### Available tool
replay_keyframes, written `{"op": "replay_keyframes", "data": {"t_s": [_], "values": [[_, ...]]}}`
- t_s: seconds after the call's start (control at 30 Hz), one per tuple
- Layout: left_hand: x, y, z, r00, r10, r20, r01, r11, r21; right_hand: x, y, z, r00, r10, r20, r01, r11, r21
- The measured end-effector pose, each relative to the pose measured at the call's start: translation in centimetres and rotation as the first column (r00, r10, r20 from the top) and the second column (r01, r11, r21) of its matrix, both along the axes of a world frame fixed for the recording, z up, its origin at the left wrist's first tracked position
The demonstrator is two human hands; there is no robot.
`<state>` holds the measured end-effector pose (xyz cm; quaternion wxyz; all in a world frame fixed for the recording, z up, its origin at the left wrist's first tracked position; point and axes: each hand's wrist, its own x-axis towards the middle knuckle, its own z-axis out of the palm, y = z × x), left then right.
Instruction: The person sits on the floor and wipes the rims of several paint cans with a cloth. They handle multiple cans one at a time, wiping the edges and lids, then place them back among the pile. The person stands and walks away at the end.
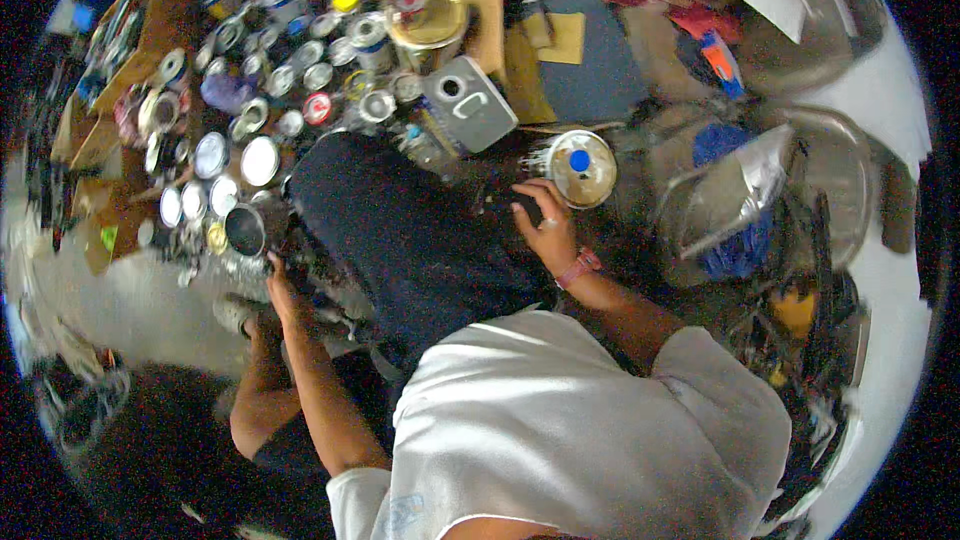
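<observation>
I sit in a white shirt with my dark-trousered knee [400,230] raised in front of me. My left hand [280,285] reaches out to an open dark paint can [245,228] on the floor. Its fingertips are at the can's near rim, and the grip is too blurred to make out. My right hand [545,225], with a pink wristband, lies on the far side of my knee with its fingers spread. It is just below a round tin with a white lid and a blue spot [582,168].
Several small tins and lids [290,80] crowd the floor to the upper left. Beyond them stand a large gold-lidded can [427,18] and a grey rectangular canister [468,105]. Cardboard [560,40], a silver bag [740,190] and a metal basin [850,190] lie to the right.
</observation>
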<state>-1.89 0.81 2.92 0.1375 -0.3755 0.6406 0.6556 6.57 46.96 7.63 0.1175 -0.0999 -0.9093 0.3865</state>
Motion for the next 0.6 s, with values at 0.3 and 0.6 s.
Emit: {"op": "replay_keyframes", "data": {"t_s": [0.3,0.6], "values": [[0.9,-5.3,8.2,0.853,0.487,-0.187,-0.487,0.872,0.052,-10.6,-3.8,7.7,0.957,0.002,-0.29,-0.062,0.979,-0.196],[4.4,-14.3,24.2,0.571,0.67,-0.475,-0.625,0.73,0.278,-30.9,-25.4,15.8,0.666,0.576,-0.474,-0.682,0.728,-0.074]]}}
